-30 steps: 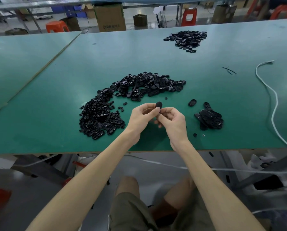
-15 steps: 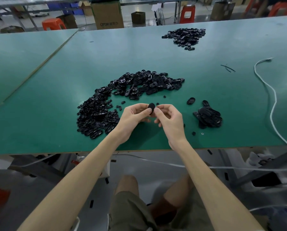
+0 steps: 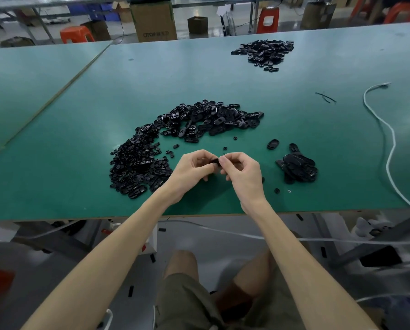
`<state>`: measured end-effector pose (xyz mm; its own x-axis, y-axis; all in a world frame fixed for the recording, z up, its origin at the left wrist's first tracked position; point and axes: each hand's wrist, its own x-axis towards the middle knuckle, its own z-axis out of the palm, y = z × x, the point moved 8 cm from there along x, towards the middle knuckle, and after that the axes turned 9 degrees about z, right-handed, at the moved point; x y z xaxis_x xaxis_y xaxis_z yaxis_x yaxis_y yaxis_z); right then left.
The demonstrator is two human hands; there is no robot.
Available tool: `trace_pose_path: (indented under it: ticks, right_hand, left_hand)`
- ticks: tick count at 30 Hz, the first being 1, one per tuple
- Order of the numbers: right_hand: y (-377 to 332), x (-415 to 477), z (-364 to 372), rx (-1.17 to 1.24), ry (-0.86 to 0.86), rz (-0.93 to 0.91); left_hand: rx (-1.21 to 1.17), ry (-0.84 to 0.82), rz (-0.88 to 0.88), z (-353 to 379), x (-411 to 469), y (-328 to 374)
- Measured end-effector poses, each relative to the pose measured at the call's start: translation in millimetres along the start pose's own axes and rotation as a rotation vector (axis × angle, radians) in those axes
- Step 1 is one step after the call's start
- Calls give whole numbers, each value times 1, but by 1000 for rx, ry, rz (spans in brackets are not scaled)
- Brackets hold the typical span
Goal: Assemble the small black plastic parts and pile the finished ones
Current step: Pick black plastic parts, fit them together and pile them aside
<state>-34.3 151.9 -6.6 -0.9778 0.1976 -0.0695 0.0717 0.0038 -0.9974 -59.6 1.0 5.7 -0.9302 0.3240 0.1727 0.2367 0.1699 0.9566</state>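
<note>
Head view: curled left hand [image 3: 189, 173] and right hand [image 3: 244, 176] pinch one black part [image 3: 214, 161]

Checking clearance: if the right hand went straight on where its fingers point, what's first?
The left hand, most likely: the right hand points left at it, both pinching the part between them. Depth unclear.

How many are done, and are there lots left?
Only a few look done: the small pile on the right. The left hand and right hand pinch one black part between them. Lots remain: the big heap is far larger.
</note>
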Motion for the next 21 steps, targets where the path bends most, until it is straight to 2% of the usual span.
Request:
trace_pose_path:
  ticks: [8, 21]
  right_hand:
    - [2, 0, 0, -46, 9, 26]
    - [2, 1, 2, -119, 8, 21]
  left_hand:
    - [-20, 25, 13, -3, 0, -1]
    - [116, 68, 43, -1, -4, 3]
